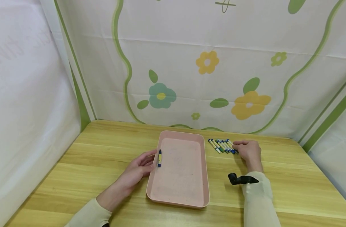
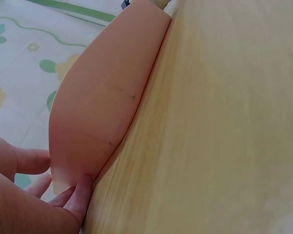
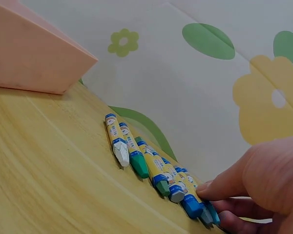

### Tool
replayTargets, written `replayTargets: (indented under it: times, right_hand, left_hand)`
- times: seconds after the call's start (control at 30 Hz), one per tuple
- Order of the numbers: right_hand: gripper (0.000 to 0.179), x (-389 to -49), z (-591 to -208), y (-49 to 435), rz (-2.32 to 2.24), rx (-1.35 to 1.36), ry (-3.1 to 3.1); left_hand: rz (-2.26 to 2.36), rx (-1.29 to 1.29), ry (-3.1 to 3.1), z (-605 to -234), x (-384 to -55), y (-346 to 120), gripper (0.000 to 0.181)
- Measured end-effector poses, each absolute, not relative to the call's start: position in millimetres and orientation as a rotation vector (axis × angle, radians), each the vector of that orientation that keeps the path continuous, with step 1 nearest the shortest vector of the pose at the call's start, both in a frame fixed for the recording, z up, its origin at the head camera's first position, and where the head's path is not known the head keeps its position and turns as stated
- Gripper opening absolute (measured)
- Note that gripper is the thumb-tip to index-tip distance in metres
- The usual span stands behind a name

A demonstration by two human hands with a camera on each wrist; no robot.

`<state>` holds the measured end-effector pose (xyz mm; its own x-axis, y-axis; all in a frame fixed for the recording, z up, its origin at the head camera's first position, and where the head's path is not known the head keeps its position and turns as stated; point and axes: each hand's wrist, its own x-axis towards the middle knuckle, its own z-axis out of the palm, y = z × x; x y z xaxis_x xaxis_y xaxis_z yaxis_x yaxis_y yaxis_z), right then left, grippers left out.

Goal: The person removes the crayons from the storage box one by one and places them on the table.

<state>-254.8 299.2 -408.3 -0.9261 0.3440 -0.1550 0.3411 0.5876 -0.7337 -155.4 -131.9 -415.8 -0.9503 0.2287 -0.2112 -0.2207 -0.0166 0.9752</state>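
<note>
Along the left side of a pink tray [image 1: 178, 170] lies one crayon [image 1: 160, 158] with a yellow wrapper and dark blue ends. My left hand [image 1: 137, 171] touches the tray's outer left wall, its fingers fairly straight against the pink side [image 2: 97, 102] in the left wrist view. To the right of the tray, several yellow-wrapped crayons [image 1: 224, 146] lie side by side on the table, among them a white one [image 3: 118, 141] and a green one [image 3: 136, 153]. My right hand [image 1: 249, 151] pinches the crayon at the row's right end between thumb and fingers; that crayon is partly hidden.
The wooden table [image 1: 104, 157] ends at the back against a white cloth [image 1: 173, 56] printed with flowers and leaves. More white cloth [image 1: 34, 78] hangs on the left side. A black wrist mount [image 1: 243, 179] sticks out from the right sleeve.
</note>
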Motion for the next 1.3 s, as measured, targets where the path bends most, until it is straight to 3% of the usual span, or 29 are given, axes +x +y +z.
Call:
replayTargets:
  times: [0.37, 0.87, 1.3]
  right_hand:
    - [0.036, -257, -408, 296, 1.299, -0.576, -2.734]
    - [0.043, -259, -389, 273, 1.288, -0.344, -2.739]
    - [0.037, -260, -369, 243, 1.257, -0.224, -2.706]
  left_hand:
    - [2.040, 0.014, 1.953, -416, -155, -132, 0.058]
    - [2.033, 0.024, 1.953, -416, -155, -133, 0.058]
    - [2.047, 0.024, 1.956, -417, -156, -132, 0.059]
